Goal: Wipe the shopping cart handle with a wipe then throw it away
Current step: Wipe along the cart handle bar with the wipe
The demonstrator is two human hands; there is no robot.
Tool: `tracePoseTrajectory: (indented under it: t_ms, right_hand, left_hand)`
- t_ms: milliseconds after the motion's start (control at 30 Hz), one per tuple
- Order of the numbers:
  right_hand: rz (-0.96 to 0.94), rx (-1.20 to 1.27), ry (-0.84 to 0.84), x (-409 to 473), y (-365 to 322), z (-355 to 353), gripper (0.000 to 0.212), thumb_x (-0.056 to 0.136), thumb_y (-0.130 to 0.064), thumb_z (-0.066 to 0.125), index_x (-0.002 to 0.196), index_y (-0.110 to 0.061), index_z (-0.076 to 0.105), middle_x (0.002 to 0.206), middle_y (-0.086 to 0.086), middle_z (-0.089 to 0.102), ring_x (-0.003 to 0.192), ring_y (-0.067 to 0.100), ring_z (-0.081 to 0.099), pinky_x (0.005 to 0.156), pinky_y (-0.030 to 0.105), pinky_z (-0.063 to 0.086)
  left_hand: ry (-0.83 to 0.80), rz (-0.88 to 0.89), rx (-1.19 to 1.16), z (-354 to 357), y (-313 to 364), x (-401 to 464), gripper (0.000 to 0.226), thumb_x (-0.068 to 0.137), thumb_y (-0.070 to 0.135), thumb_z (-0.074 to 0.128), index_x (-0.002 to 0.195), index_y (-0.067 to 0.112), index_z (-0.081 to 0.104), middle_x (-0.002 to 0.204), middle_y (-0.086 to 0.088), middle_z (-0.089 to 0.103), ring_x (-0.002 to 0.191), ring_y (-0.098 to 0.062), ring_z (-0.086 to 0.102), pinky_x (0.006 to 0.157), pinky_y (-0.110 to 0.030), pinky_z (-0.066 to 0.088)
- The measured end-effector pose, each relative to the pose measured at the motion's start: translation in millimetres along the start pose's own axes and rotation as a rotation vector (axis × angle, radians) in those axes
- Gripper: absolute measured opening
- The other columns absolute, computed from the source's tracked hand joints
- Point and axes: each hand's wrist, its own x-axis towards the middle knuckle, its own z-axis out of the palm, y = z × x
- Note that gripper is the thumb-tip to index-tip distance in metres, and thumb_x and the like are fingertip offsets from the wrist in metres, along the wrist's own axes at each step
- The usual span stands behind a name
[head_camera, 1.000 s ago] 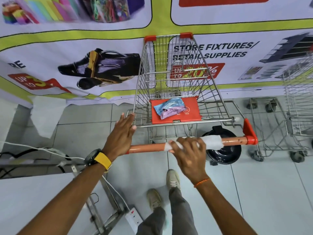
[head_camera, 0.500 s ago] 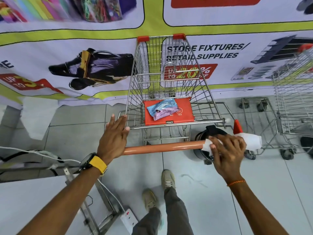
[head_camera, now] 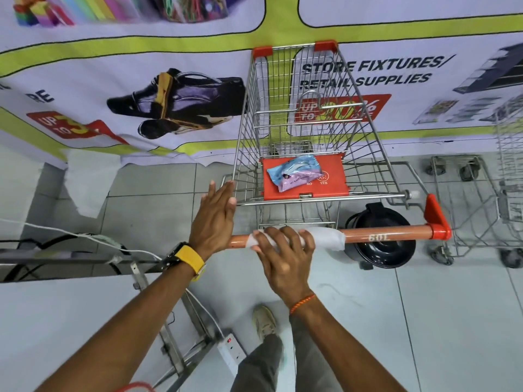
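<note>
A wire shopping cart [head_camera: 297, 114] stands in front of me with an orange handle [head_camera: 390, 234] running left to right. My right hand [head_camera: 283, 250] presses a white wipe [head_camera: 325, 237] around the handle's left half; the wipe sticks out to the right of my fingers. My left hand [head_camera: 212, 222] rests flat on the handle's left end with fingers straight, touching the cart's rear frame. A blue and purple wipe packet [head_camera: 295, 172] lies on the orange child seat flap [head_camera: 331, 186].
A black round bin [head_camera: 385, 247] sits on the floor under the handle's right part. A second wire cart [head_camera: 481, 207] stands at the right. Cables, a metal stand [head_camera: 169, 335] and a power strip [head_camera: 230, 352] lie at lower left. A printed banner covers the wall behind.
My right hand slid the wipe from the handle's right end back to the left half, close to my left hand. The left hand stayed in place.
</note>
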Motion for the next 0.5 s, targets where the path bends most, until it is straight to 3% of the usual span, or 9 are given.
tracePoseTrajectory:
  t_ms: [200,500]
  right_hand:
    - [0.105,0.052,-0.031,10.2,-43.0,10.1,0.021,0.095,-0.047,0.068,0.107,-0.031,0.075,0.109,-0.009,0.075,0.102,0.025,0.068,0.101,0.046,0.038]
    - [0.133,0.108,-0.120,14.2,-35.6,-1.6,0.023,0.095,-0.052,0.064,0.105,-0.034,0.073,0.109,-0.015,0.073,0.101,0.018,0.063,0.101,0.042,0.036]
  left_hand:
    - [-0.002,-0.006,-0.062,-0.6,0.3,-0.2,0.055,0.101,0.043,0.019,0.151,0.023,0.028,0.161,0.004,0.026,0.151,-0.016,0.002,0.120,-0.038,-0.001]
    - [-0.015,0.025,-0.050,0.9,-4.4,1.7,0.065,0.097,0.055,0.009,0.152,0.023,0.026,0.161,0.005,0.025,0.148,-0.009,0.002,0.122,-0.042,0.001]
